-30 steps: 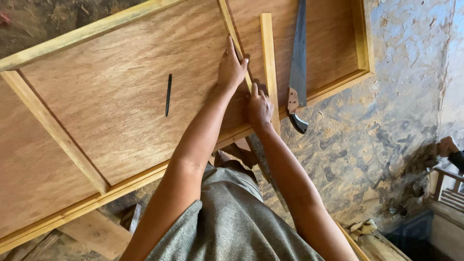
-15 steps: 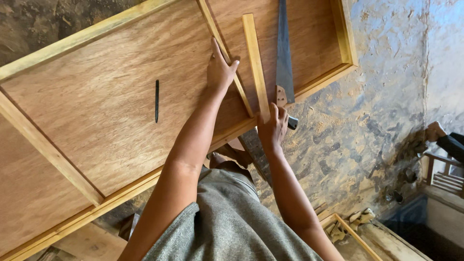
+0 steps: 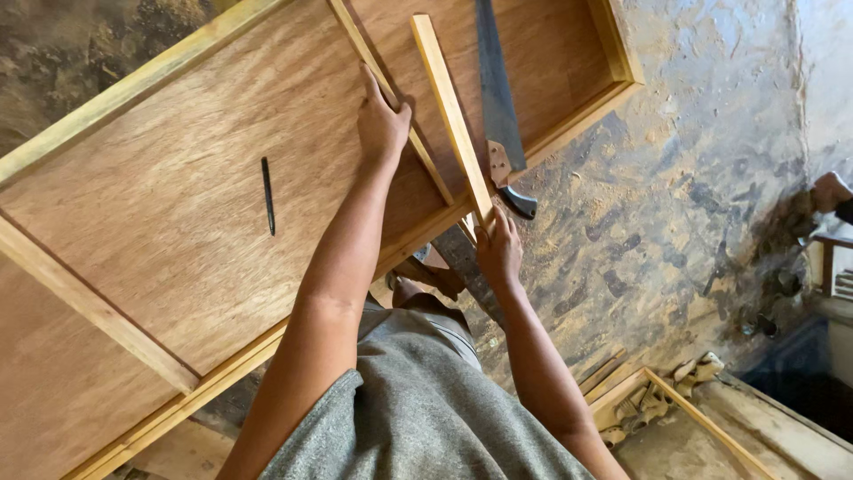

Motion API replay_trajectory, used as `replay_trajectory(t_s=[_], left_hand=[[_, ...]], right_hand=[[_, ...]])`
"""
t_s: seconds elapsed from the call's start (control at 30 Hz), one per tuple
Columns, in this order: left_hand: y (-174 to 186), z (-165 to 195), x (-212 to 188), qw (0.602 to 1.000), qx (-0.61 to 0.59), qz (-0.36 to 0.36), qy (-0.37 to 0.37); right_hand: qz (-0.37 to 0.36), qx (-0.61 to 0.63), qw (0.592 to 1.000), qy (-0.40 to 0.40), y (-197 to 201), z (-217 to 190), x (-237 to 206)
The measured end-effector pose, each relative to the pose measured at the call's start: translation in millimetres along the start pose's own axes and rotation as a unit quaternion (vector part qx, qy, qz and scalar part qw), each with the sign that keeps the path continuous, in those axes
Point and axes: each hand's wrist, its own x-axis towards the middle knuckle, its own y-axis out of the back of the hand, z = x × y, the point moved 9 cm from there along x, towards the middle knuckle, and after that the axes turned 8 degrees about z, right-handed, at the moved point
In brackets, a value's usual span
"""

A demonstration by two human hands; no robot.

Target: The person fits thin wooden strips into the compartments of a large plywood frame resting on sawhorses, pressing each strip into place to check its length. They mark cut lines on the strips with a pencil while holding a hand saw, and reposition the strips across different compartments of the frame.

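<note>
A large plywood panel [image 3: 178, 204] with a pale wooden frame lies in front of me. My left hand [image 3: 382, 124] rests flat on the panel against a fixed cross batten [image 3: 391, 98]. My right hand [image 3: 499, 249] grips the near end of a loose pale wooden strip [image 3: 449, 111] that lies across the panel beside that batten. A hand saw [image 3: 498, 98] with a wooden handle lies on the panel just right of the strip. A black pencil [image 3: 267, 196] lies on the plywood to the left of my left arm.
The floor [image 3: 693, 178] to the right is rough, stained concrete with sawdust. Loose wooden strips [image 3: 702, 418] and scraps lie at the lower right. Another person's hand [image 3: 831, 191] shows at the right edge by a small stand.
My right hand has slid off the panel edge and taken hold of the strip's near end. The strip's far end has swung away from the batten. My left hand stays on the panel.
</note>
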Motion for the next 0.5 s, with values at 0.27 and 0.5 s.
replay_trajectory(t_s=[0.27,0.5], left_hand=[[5.6,8.1,3.3,0.997,-0.010,0.065,-0.031],[8.5,17.8,1.9,0.993,-0.022,0.083,-0.078]], right_hand=[[0.048,0.089,0.995,0.027,12.7,0.1,-10.3],[-0.005,0.162,0.987,0.002,9.4,-7.1,-12.7]])
